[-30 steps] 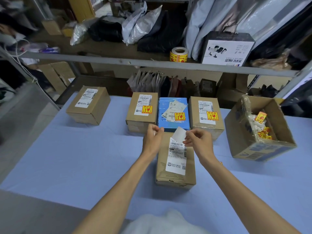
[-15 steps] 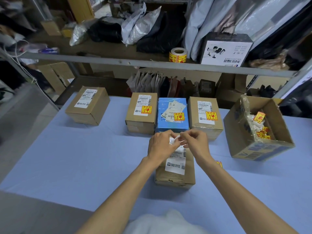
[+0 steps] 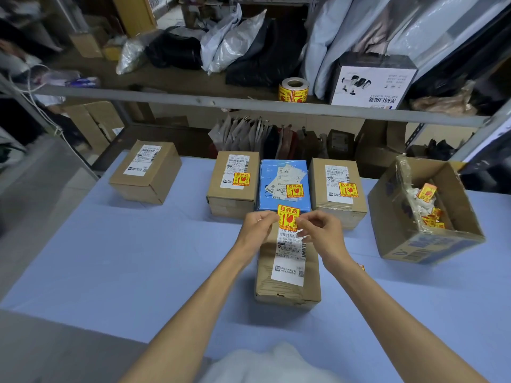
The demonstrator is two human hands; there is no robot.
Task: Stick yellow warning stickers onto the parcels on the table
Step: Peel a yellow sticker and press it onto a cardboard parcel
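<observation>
Your left hand (image 3: 255, 230) and right hand (image 3: 318, 230) pinch the sticker (image 3: 288, 217) between them, above the near parcel (image 3: 287, 272)

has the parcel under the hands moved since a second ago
No. The near parcel sits where it was, its far end just in front of the blue parcel, not shifted to either side.

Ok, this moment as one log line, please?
left hand, right hand: pinch sticker | near box: no sticker seen | left box: no sticker
</observation>
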